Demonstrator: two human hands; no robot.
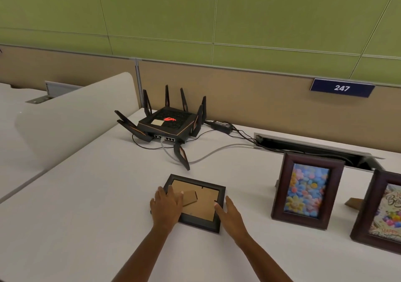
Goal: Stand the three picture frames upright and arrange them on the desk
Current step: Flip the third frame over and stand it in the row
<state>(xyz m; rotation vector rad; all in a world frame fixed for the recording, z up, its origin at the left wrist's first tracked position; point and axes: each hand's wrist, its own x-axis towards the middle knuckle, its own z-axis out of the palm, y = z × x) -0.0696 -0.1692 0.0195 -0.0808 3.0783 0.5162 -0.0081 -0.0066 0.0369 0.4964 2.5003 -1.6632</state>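
Stretching across the view, the desk (86, 205) carries a router (167, 123) at twelve o'clock from the hands. At three o'clock two frames stand upright: the flower frame (308, 188) and, cut by the edge, the birthday frame (382, 212). The third frame (196, 202) lies face down, cardboard back and folded stand showing. Tipping it up carelessly could knock the flower frame, or leave the stand shut so it falls flat. The left hand (166, 208) rests spread on its left edge; the right hand (227, 213) touches its right edge, fingers extended, gripping nothing.
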